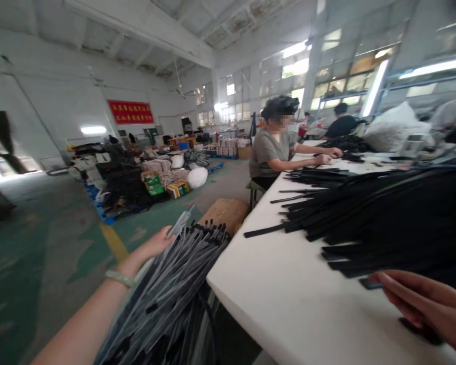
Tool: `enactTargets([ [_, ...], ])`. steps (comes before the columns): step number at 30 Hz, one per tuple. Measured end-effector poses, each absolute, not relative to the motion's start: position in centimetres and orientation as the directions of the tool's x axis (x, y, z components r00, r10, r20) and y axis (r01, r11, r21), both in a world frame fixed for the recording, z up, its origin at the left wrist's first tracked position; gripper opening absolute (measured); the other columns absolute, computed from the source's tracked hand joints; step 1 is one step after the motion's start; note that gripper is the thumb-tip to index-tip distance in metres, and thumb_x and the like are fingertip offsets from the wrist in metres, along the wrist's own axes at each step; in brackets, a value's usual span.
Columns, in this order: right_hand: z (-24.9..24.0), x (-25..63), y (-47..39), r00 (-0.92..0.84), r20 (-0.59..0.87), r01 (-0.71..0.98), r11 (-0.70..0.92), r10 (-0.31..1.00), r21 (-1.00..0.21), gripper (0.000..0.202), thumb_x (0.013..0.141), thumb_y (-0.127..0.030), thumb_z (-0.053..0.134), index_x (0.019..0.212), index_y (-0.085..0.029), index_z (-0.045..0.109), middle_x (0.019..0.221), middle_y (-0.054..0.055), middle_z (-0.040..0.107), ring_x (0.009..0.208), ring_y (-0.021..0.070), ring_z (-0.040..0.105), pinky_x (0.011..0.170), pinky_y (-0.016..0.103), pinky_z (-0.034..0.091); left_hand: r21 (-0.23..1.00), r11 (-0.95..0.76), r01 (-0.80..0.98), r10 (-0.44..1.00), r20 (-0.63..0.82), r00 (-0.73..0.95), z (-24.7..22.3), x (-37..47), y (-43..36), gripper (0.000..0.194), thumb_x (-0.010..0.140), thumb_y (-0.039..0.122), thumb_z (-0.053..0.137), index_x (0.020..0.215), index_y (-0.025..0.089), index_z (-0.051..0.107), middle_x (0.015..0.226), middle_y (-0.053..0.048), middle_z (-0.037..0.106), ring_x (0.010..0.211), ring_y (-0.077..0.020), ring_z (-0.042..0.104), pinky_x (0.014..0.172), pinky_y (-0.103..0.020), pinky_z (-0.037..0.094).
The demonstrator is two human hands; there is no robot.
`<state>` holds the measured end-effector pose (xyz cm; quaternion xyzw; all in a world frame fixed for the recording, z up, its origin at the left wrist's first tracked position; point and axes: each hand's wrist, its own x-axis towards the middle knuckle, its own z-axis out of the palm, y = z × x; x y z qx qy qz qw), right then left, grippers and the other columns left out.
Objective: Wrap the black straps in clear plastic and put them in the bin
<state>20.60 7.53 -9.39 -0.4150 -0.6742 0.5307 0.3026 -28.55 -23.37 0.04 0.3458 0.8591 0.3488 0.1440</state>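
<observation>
My left hand (158, 244), a pale green bangle on its wrist, reaches to the far end of a heap of grey strips (171, 284) beside the table. Its fingers are closed on a light grey strip (181, 223) that sticks up past them. Many strips in this heap have black ends. At the lower right, my right hand (421, 301) pinches the end of a black strip (371, 284) between thumb and fingers, just above the tabletop. Behind it spreads a large pile of black strips (383, 218), their ends fanned toward the left. A small dark object (420, 332) under my right hand is partly hidden.
The white table (273, 284) has its corner between my hands. A co-worker (273, 147) sits at its far side, hands on dark pieces. A cardboard box (224, 213) stands beyond the grey heap. Stacked goods on blue pallets (108, 218) line the floor at left.
</observation>
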Motion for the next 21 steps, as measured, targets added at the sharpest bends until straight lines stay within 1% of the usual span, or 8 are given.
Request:
enactTargets([
  [2, -7.5, 21.0, 7.5, -0.424, 0.033, 0.234, 0.145, 0.905, -0.962, 0.035, 0.068, -0.055, 0.068, 0.085, -0.024, 0.071, 0.060, 0.005, 0.058, 0.045, 0.0160, 0.046, 0.041, 0.030, 0.037, 0.669, 0.443, 0.597, 0.743, 0.100, -0.662, -1.1, -28.4, -18.9, 0.070, 0.069, 0.047, 0.064, 0.124, 0.008, 0.044, 0.127, -0.023, 0.053, 0.126, -0.0394, 0.041, 0.098, -0.048, 0.040],
  [4, -6.1, 21.3, 7.6, -0.345, 0.150, 0.295, 0.259, 0.926, -0.920, 0.037, 0.070, -0.055, 0.065, 0.083, -0.020, 0.069, 0.056, 0.002, 0.057, 0.043, 0.0156, 0.046, 0.040, 0.029, 0.036, 0.581, 0.324, 0.747, 0.811, 0.235, -0.535, -1.5, -26.2, -14.1, 0.072, 0.076, 0.045, 0.056, 0.133, 0.007, 0.036, 0.143, -0.023, 0.038, 0.136, -0.0375, 0.027, 0.109, -0.052, 0.026],
  [7, -5.3, 21.7, 8.6, -0.338, 0.400, 0.497, 0.523, 0.852, -0.693, 0.026, 0.077, -0.042, 0.058, 0.078, -0.018, 0.068, 0.064, 0.005, 0.064, 0.056, 0.0193, 0.056, 0.054, 0.032, 0.045, 0.315, 0.044, 0.948, 0.910, 0.378, -0.168, -0.8, -19.4, -7.5, 0.056, 0.086, 0.037, 0.045, 0.134, 0.007, 0.041, 0.143, -0.020, 0.041, 0.134, -0.0308, 0.036, 0.112, -0.047, 0.024],
  [9, -5.3, 22.2, 9.3, -0.332, 0.418, 0.555, 0.533, 0.846, -0.638, 0.017, 0.077, -0.031, 0.058, 0.079, -0.018, 0.069, 0.068, 0.004, 0.065, 0.060, 0.0192, 0.058, 0.061, 0.032, 0.047, 0.191, -0.173, 0.966, 0.932, 0.348, 0.098, -0.2, -13.4, -4.1, 0.046, 0.088, 0.028, 0.045, 0.130, 0.010, 0.049, 0.142, -0.017, 0.045, 0.132, -0.0275, 0.039, 0.113, -0.043, 0.026],
  [12, -5.3, 23.0, 9.8, -0.317, 0.427, 0.621, 0.526, 0.847, -0.581, 0.014, 0.075, -0.020, 0.060, 0.084, -0.017, 0.070, 0.074, 0.005, 0.065, 0.067, 0.0185, 0.058, 0.065, 0.030, 0.047, 0.165, -0.408, 0.898, 0.903, 0.220, 0.370, 0.0, -4.5, -0.4, 0.045, 0.086, 0.023, 0.050, 0.130, 0.014, 0.052, 0.143, -0.014, 0.045, 0.132, -0.0265, 0.039, 0.112, -0.041, 0.029],
  [15, -5.0, 23.4, 10.1, -0.309, 0.433, 0.671, 0.517, 0.847, -0.532, 0.014, 0.075, -0.014, 0.062, 0.086, -0.016, 0.071, 0.076, 0.005, 0.065, 0.070, 0.0175, 0.058, 0.068, 0.029, 0.046, 0.197, -0.455, 0.868, 0.890, 0.093, 0.446, -1.5, 2.0, 1.5, 0.058, 0.085, 0.032, 0.056, 0.139, 0.014, 0.043, 0.149, -0.017, 0.036, 0.138, -0.0318, 0.030, 0.111, -0.050, 0.027],
  [18, -4.0, 23.0, 10.1, -0.307, 0.434, 0.704, 0.508, 0.847, -0.496, 0.012, 0.076, -0.013, 0.064, 0.085, -0.015, 0.071, 0.080, 0.006, 0.065, 0.075, 0.0178, 0.060, 0.071, 0.028, 0.047, 0.197, -0.477, 0.857, 0.876, 0.023, 0.483, -3.7, 5.3, 1.9, 0.069, 0.087, 0.049, 0.049, 0.147, 0.022, 0.027, 0.156, -0.011, 0.017, 0.143, -0.0360, 0.012, 0.107, -0.065, 0.018],
  [21, -1.4, 22.7, 8.7, -0.293, 0.435, 0.723, 0.495, 0.852, -0.482, 0.012, 0.081, -0.015, 0.062, 0.089, -0.014, 0.070, 0.089, 0.008, 0.065, 0.081, 0.0185, 0.061, 0.075, 0.028, 0.047, 0.140, -0.535, 0.833, 0.841, -0.001, 0.540, -5.6, 6.0, 1.8, 0.066, 0.089, 0.055, 0.039, 0.147, 0.028, 0.025, 0.157, -0.007, 0.012, 0.143, -0.0352, 0.011, 0.106, -0.068, 0.013],
])
